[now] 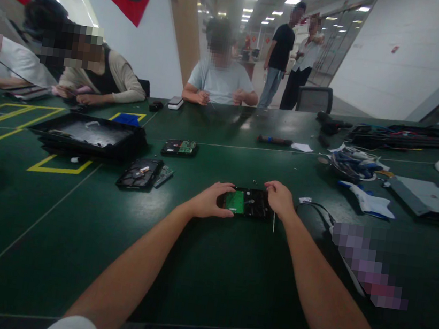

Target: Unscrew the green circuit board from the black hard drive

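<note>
Green circuit board up, the hard drive (pixel 247 203) lies flat on the dark table (pixel 73 231), near centre. Left hand (pixel 210 200) clasps its left end, right hand (pixel 278 198) pinches the right. Looks rigid, dense, fragile; best held by the metal edges.

The table (pixel 205 270) has a dark green, smooth and slightly glossy top. The hard drive (pixel 247 203) looks like black metal with a matt green circuit board. The tray (pixel 86 135) looks like glossy black plastic.
</note>
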`<state>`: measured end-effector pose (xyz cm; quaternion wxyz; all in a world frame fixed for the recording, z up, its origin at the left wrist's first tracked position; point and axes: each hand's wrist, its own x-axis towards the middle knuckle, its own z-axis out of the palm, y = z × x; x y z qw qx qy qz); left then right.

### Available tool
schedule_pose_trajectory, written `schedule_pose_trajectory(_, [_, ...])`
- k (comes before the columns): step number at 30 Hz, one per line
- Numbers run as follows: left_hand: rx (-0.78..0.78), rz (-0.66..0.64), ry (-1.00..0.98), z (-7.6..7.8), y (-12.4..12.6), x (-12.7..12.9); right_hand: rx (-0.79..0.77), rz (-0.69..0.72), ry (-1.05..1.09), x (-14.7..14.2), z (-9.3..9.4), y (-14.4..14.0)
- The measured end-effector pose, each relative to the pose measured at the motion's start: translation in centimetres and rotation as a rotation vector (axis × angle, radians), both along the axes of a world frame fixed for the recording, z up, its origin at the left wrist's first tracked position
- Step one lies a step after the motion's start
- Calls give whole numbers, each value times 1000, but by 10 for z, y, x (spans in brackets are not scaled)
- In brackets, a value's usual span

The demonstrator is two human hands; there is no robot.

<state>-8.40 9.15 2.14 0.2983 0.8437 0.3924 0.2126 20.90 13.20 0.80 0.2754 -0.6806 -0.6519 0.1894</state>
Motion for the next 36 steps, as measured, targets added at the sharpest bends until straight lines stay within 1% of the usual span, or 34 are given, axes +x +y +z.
schedule_pose_trajectory(5, [10,1,-24,-2,-1,-1,-38,-19,16,0,-2,6])
schedule_pose_trajectory(9, [11,-1,-45,-1,-1,-2,-53,14,-18,-4,4,12])
schedule_pose_trajectory(13, [1,-2,-51,-1,1,-4,-67,36,-63,-11,10,24])
schedule_pose_trajectory(18, [-3,15,-51,-4,2,-4,-86,68,-95,-16,11,36])
schedule_pose_trajectory(36, [6,8,-45,-3,1,-2,-100,48,-128,-21,13,35])
